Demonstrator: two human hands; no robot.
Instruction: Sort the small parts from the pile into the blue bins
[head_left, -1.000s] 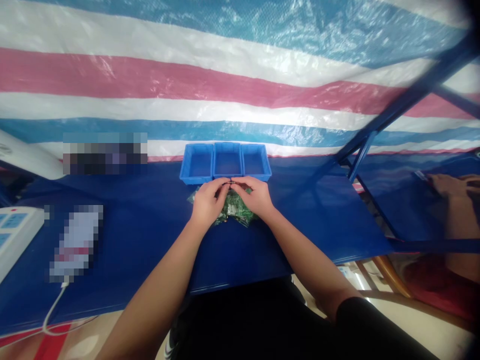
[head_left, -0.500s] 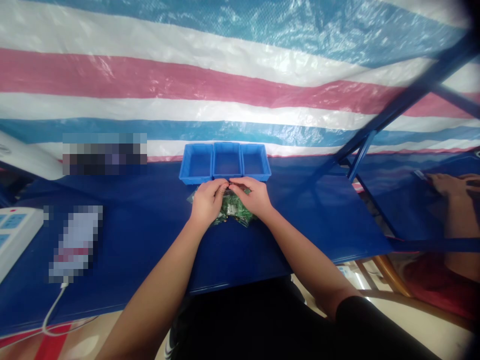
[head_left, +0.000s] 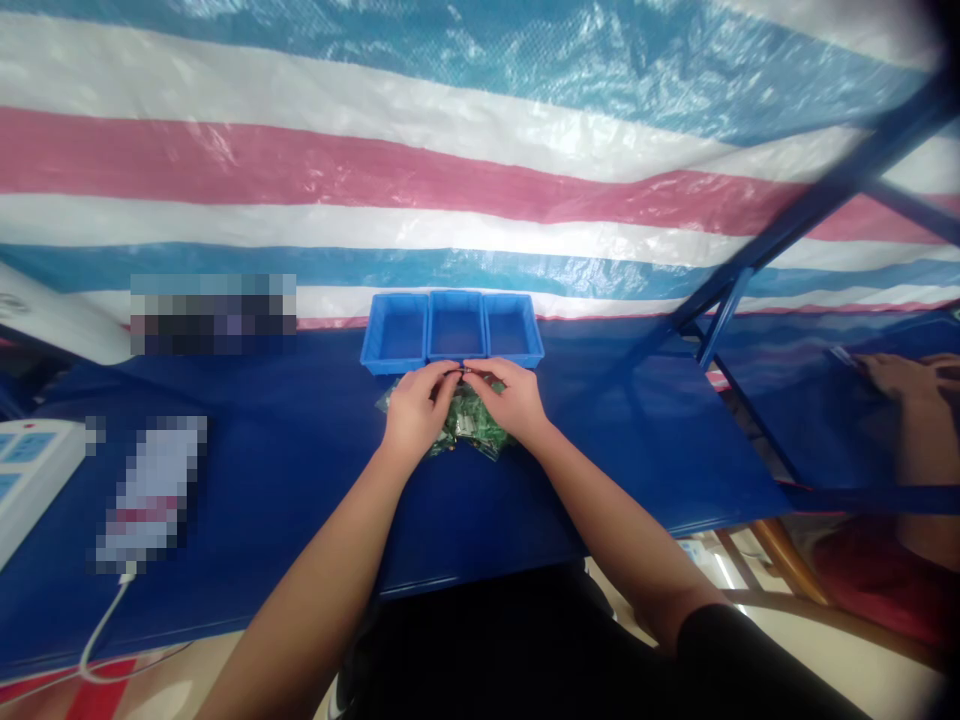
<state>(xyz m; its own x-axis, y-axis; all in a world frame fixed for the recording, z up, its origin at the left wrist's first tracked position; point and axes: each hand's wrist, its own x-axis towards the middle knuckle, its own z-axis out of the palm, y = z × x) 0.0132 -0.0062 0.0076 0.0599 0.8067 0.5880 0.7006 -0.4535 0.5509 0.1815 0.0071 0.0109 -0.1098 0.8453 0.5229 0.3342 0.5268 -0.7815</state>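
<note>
My left hand [head_left: 420, 405] and my right hand [head_left: 511, 398] meet at the fingertips, both closed in a pinch. Between them is something small and dark, too small to name. Below the fingers, a heap of clear plastic bags with green contents [head_left: 471, 420] lies on the blue table [head_left: 480, 530]; my hands partly cover it. Just beyond my fingertips stand three blue plastic bins side by side: the left bin [head_left: 397, 330], the middle bin [head_left: 457, 325] and the right bin [head_left: 514, 328]. No contents show in them.
At the left lie a blurred-out flat object [head_left: 154, 485] with a white cable [head_left: 101, 630] and a white power strip [head_left: 34, 470]. A blue metal frame [head_left: 724, 315] rises at the right. Beyond it, another person's hands [head_left: 907, 375] are at work. A striped sheet [head_left: 450, 150] hangs behind.
My hands stay over the bags, with the fingertips still pinched together and only slightly shifted. The whole view has moved a little; the bins and bags look the same.
</note>
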